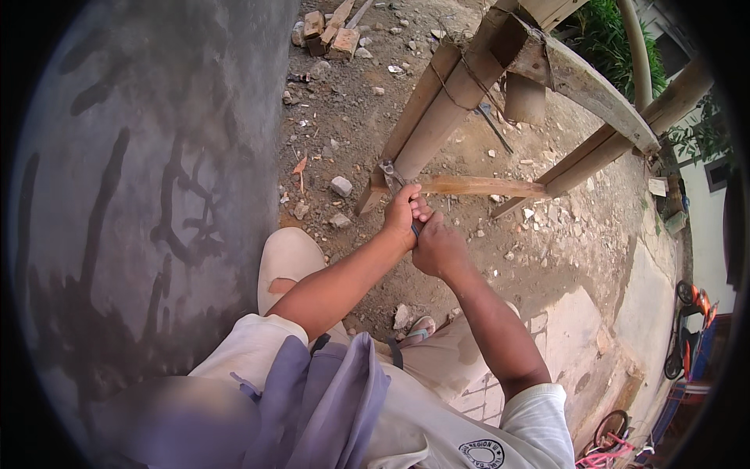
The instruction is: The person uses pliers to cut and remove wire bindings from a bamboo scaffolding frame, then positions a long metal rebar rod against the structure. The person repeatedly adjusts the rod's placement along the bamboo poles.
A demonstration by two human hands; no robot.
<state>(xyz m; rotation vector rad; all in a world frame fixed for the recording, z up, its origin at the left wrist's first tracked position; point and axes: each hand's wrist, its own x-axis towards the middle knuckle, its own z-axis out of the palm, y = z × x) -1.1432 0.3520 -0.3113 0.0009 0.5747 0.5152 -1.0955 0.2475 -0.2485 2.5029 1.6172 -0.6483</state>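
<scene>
Both my hands are closed around what look like metal pincers (391, 173), with a glimpse of dark blue handle between my fists. My left hand (408, 211) grips nearer the head, and my right hand (439, 245) is wrapped just below and to the right. The pincers' head is against the lower part of a wooden post (426, 141), where a horizontal wooden crosspiece (476, 185) meets it. That crosspiece runs right to a second slanted post (590, 160). My fingers partly hide the handles.
A grey wall (180, 156) rises close on my left. Wire (469, 74) loops around the upper frame and a curved board (594, 86). Stones (341, 186) and rubble cover the ground. Broken bricks (332, 35) lie at the far left, a motorcycle (687, 328) stands at the right.
</scene>
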